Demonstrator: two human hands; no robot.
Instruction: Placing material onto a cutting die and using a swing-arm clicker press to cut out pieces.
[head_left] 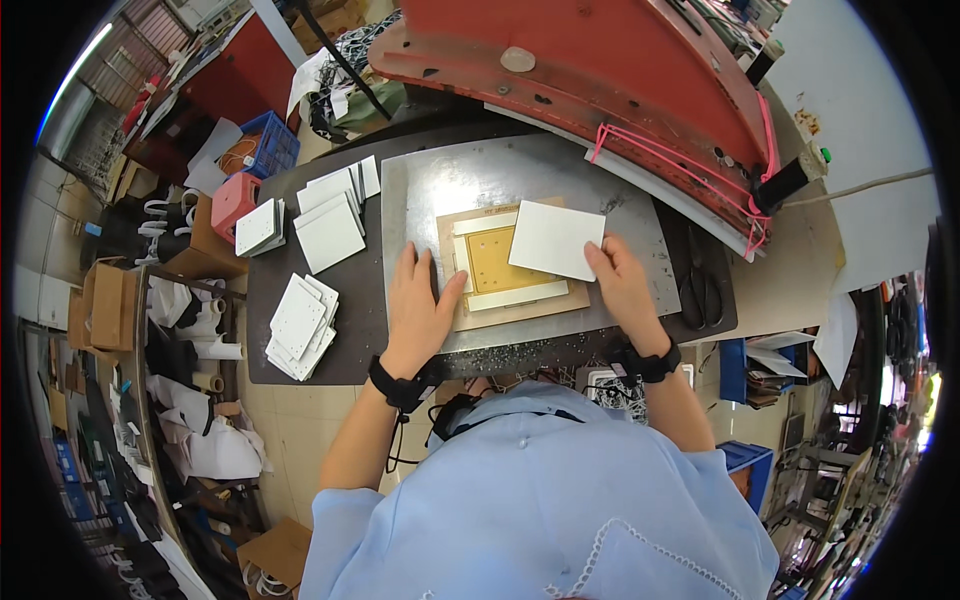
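Note:
A white rectangular sheet [557, 238] is gripped at its right edge by my right hand [622, 277], thumb on top. It overlaps the upper right of a flat die board [470, 222] with a yellow centre [488, 258] framed by white strips. My left hand [419, 303] lies with fingers stretched out over the board's left edge and the metal plate [415, 185] under it, holding nothing. Stacked white sheets with small holes [297, 325] lie to the left, and further plain white sheets [330, 232] are spread behind them.
A large red press arm [560, 60] slants over the back right, with pink cord [680, 160] and a dark thread spool [790, 180]. Black scissors [700, 290] lie on the dark table's right side. Small dark scraps [520, 355] litter the front edge. A red stool [235, 205] stands left.

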